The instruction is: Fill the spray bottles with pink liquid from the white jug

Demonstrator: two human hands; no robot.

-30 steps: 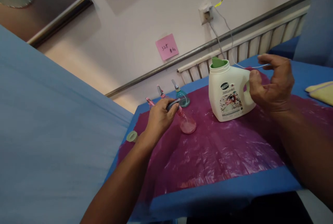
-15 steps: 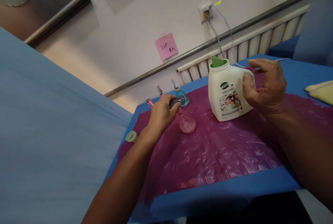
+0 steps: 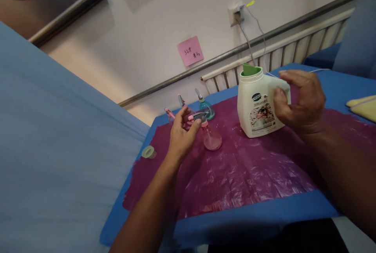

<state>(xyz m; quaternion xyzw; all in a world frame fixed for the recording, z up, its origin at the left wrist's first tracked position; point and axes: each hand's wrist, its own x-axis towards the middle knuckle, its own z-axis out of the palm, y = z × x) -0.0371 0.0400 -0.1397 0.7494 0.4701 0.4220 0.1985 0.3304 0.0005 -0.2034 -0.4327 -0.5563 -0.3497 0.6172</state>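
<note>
My left hand point(image 3: 181, 134) is beside a small pink spray bottle point(image 3: 212, 140) standing on the magenta plastic sheet point(image 3: 243, 174). Its fingers are loose and apart, with the fingertips just touching the bottle's grey trigger head point(image 3: 199, 116). My right hand point(image 3: 301, 102) is wrapped round the handle of a white detergent jug point(image 3: 257, 108). The fingers go over the handle and the thumb presses on the jug's side. The jug stands upright with its green pouring spout point(image 3: 249, 69) uncapped.
Behind the pink bottle stand a teal spray bottle point(image 3: 206, 108) and two more sprayer heads point(image 3: 180, 100). A tape roll point(image 3: 148, 152) lies on the blue table cover at the sheet's left edge. A yellow cloth point(image 3: 362, 106) lies far right. A cable runs from a wall socket point(image 3: 236, 13) past the jug.
My left hand has let go of the pink bottle's trigger head and its fingers have spread. My right hand has moved left and closed round the jug's handle.
</note>
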